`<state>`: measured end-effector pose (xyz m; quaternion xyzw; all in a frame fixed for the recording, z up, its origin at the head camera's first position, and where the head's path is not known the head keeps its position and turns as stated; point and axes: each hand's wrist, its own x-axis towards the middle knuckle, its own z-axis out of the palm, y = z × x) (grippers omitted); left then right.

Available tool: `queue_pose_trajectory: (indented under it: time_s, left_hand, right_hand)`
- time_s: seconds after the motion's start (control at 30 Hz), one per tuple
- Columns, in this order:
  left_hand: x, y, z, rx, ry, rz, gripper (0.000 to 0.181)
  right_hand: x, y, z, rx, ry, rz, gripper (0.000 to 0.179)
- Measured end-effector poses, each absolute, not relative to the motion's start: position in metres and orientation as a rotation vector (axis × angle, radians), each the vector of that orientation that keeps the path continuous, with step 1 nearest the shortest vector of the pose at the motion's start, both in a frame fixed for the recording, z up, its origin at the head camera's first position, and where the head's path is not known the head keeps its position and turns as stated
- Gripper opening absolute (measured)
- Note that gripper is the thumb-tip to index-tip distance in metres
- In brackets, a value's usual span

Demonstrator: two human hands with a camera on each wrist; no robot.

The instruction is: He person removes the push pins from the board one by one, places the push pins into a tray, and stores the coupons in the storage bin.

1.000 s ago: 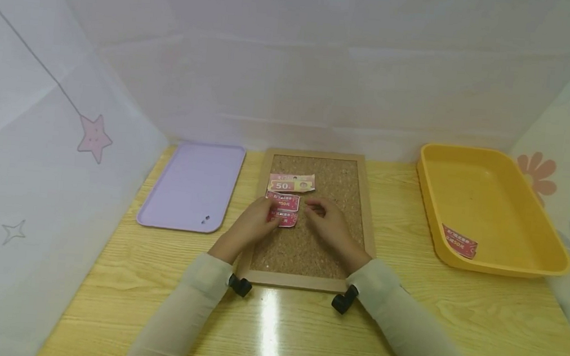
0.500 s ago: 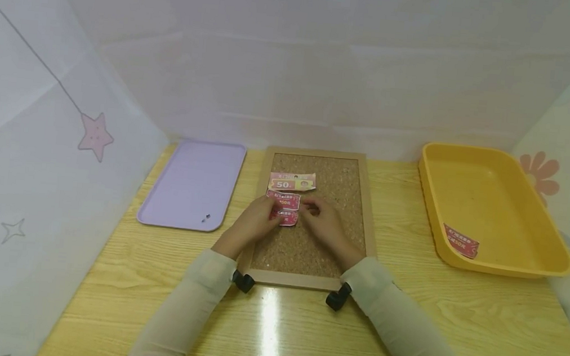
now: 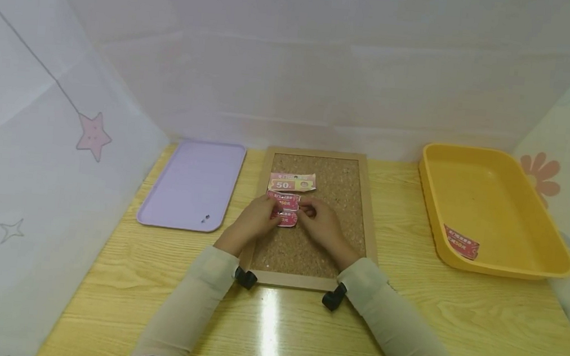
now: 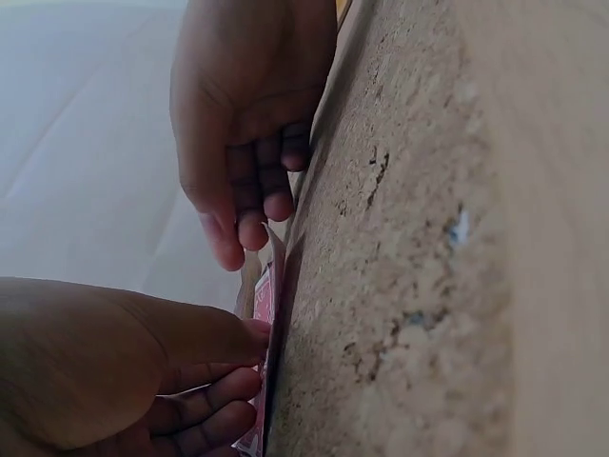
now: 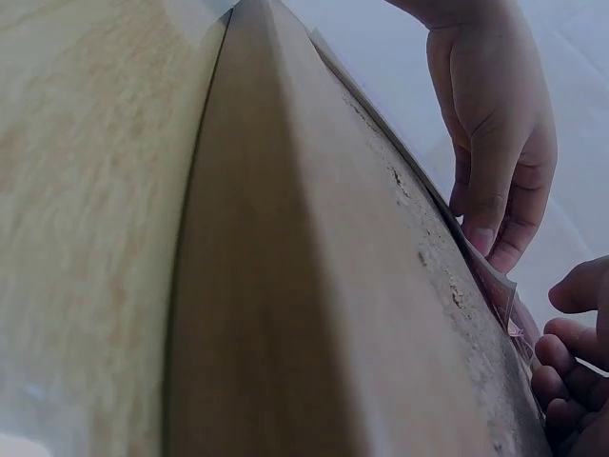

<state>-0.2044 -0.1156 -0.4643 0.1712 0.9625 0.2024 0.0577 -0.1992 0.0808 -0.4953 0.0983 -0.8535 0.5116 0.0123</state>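
Observation:
A wood-framed cork board [image 3: 304, 253] lies under both hands. On it, one below another, are a pink-and-yellow coupon [image 3: 292, 182] and two red coupons, an upper [image 3: 290, 199] and a lower [image 3: 288, 219]. My left hand [image 3: 255, 219] holds the left part of the red coupons between thumb and fingers, partly covering their print. At their right edge is my right hand [image 3: 323, 224], fingers bent loosely; in the right wrist view a gap shows between its thumb [image 5: 576, 286] and index finger. A red coupon [image 4: 265, 293] stands slightly off the cork in the left wrist view.
A purple tray [image 3: 190, 184] with a few tiny metallic bits [image 3: 205, 218] lies to the left. At the right stands a yellow bin [image 3: 506, 271], a red coupon [image 3: 461, 242] in its near left corner. A pale sheet wall [image 3: 298, 83] rises behind the board.
My right hand has moved slightly left, up to the right edge of the red coupons. The left hand has stayed almost in place.

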Motion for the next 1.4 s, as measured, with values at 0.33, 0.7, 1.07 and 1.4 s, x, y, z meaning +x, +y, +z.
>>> queue_pose_trajectory:
  time_s: [0.33, 0.7, 1.07, 1.4]
  left_hand:
    - [-0.2055, -0.1151, -0.4657, 0.525, 2.919, 0.631, 0.025]
    - [-0.2079, -0.1133, -0.4650, 0.506, 2.893, 0.639, 0.024]
    - [-0.2128, -0.1155, -0.4667, 0.483, 2.854, 0.678, 0.023]
    - [-0.2145, -0.1186, -0.4681, 0.475, 2.831, 0.713, 0.022]
  right_hand:
    - [-0.2016, 0.0817, -0.5016, 0.264, -2.714, 1.470, 0.012]
    - [-0.2045, 0.0827, -0.5015, 0.323, -2.780, 1.331, 0.010]
    - [-0.2051, 0.0807, -0.5029, 0.349, -2.778, 1.289, 0.009]
    - [-0.2044, 0.0798, -0.5048, 0.362, -2.775, 1.283, 0.010]
